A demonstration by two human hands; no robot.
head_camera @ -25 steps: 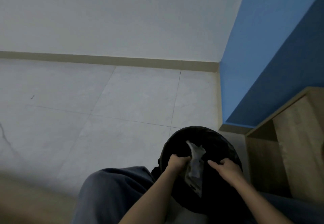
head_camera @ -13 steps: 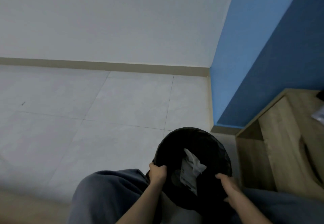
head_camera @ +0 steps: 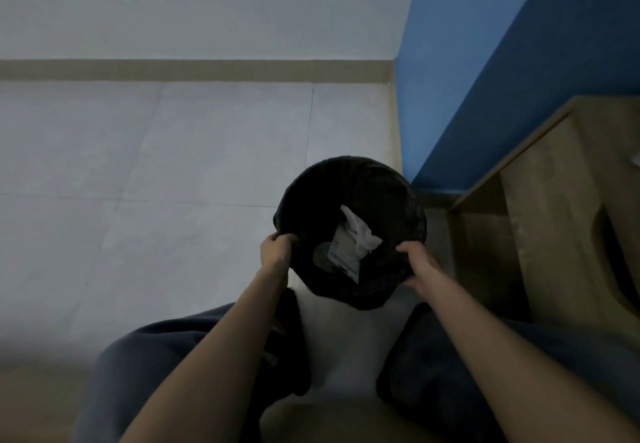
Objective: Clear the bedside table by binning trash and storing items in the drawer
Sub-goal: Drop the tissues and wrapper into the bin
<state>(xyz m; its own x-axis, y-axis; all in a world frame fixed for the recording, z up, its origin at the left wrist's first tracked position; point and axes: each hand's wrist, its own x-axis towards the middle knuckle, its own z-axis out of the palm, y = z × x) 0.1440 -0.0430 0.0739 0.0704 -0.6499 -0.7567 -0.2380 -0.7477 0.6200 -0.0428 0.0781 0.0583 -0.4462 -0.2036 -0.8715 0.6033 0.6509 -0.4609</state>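
A round black bin (head_camera: 349, 179) lined with a dark bag is on the tiled floor beside the wooden bedside table (head_camera: 561, 207). Inside the bin lies a crumpled white wrapper (head_camera: 351, 245) over a pale round patch at the bottom. My left hand (head_camera: 277, 248) grips the bin's left rim. On the near right rim, my right hand (head_camera: 417, 264) holds the bin with its fingers wrapped around the edge. The drawer front with a dark cut-out handle (head_camera: 616, 255) shows at the right edge.
My knees in dark trousers (head_camera: 180, 359) fill the bottom of the view. A blue wall (head_camera: 485, 61) meets a white wall behind the bin. Pale floor tiles (head_camera: 173, 165) stretch to the left. A small pale item (head_camera: 635, 160) pokes in on the table top.
Both hands have left the wrapper and moved outward to the bin's rim. The wrapper has dropped deeper into the bin. The view has tilted down, showing more of my arms and legs.
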